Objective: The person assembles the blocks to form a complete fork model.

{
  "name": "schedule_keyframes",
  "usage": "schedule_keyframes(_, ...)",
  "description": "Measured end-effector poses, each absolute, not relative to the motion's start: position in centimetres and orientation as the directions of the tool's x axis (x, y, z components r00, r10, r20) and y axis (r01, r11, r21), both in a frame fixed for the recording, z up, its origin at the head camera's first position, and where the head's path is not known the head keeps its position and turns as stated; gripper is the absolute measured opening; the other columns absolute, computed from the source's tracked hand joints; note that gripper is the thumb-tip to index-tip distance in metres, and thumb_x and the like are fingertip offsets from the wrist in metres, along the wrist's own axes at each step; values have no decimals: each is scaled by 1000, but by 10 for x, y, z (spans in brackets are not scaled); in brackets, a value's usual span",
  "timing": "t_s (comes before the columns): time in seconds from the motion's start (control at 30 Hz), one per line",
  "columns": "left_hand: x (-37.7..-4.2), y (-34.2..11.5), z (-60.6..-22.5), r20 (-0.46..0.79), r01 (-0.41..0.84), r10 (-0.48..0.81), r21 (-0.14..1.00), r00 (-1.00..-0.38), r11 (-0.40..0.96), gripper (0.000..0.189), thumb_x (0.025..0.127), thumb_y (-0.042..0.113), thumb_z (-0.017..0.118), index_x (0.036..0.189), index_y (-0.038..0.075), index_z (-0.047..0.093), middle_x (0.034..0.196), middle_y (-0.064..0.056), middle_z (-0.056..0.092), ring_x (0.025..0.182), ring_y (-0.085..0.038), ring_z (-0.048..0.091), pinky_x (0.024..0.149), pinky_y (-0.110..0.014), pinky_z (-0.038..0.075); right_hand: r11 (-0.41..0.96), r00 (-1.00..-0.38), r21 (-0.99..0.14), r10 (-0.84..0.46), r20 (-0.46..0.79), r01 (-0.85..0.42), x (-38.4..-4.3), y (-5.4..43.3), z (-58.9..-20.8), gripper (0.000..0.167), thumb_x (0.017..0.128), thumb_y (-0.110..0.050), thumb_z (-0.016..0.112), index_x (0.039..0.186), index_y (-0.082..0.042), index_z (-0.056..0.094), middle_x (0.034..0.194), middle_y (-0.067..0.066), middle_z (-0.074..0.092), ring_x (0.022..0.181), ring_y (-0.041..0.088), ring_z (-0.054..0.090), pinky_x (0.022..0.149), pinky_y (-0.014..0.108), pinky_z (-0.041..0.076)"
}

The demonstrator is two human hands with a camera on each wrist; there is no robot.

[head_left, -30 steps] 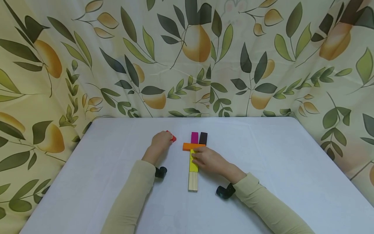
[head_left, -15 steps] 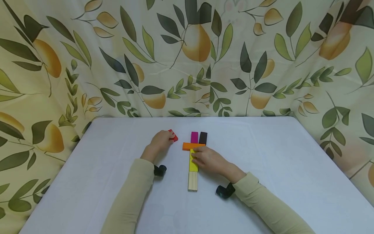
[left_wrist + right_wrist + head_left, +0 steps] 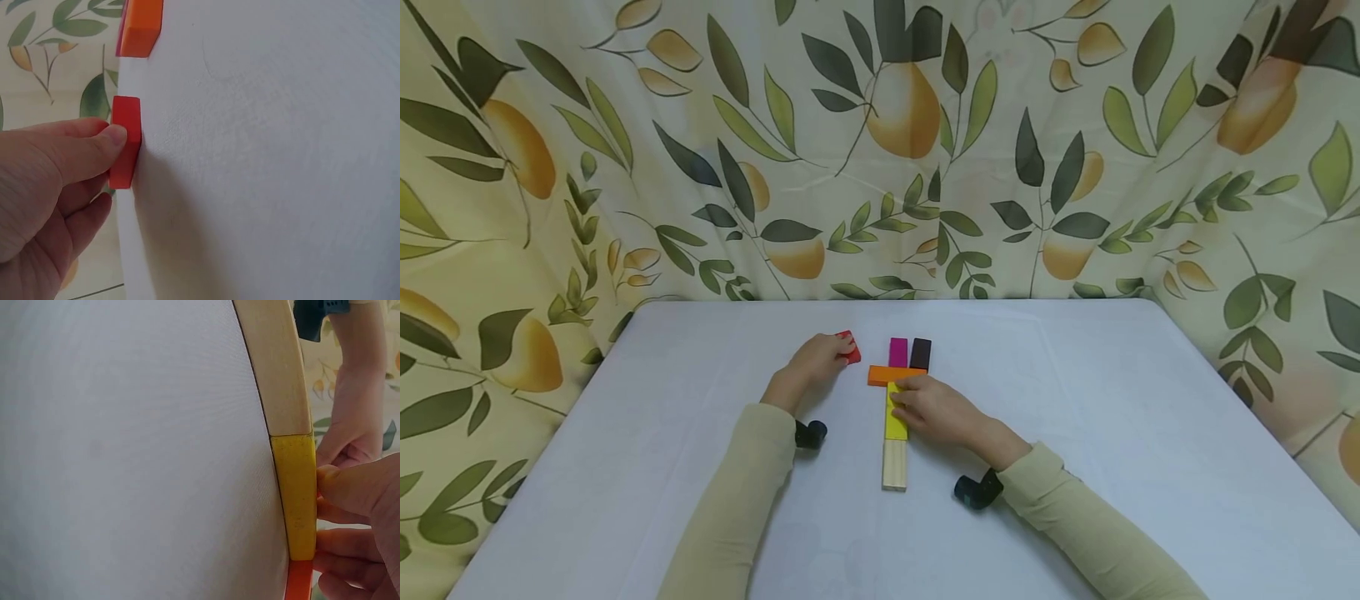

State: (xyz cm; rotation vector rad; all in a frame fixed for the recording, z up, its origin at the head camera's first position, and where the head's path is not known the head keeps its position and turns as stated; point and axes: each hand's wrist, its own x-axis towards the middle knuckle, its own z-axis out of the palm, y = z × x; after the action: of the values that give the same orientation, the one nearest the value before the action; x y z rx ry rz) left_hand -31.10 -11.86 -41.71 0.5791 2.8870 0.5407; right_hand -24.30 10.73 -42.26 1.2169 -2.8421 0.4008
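Note:
My left hand pinches a red wooden block between thumb and fingers, left of the lined-up blocks. Seen from the left wrist, the block stands at the tabletop, apart from the orange block. Fingers of my right hand rest on the upper face of a yellow block and partly cover it in the head view. A plain wood block meets the yellow one's near end. Across its far end lies the orange block, with a magenta block and a black block behind it.
The blocks lie on a white-covered table. A curtain printed with fruit and leaves hangs behind and at both sides. Black wrist cameras sit at both cuffs, low over the cloth.
My left hand has shifted slightly to the right, and the red block has turned and come nearer the orange one. My right hand keeps its place on the yellow block.

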Motion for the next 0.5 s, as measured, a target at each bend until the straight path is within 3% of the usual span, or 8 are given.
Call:
schedule_keyframes(0.2,-312,-115,-419,-76,342,411,434,-908,834,43,90,9,58,132,12,51,134,-2,49,121,-25,43,100,-39,36,642,-677,-227,-723,141,-732,-244,108,-424,31,87,-23,64,110,-2,67,114,13,60,106,24,55,89,34,46)
schedule_keyframes(0.5,-313,-110,-421,-114,221,362,612,-925,759,41,94,18,52,135,14,47,138,-2,44,128,-23,37,105,-41,28,634,-674,-244,-726,138,-734,-244,107,-423,30,86,-19,65,110,0,66,114,14,60,107,26,55,89,35,46)
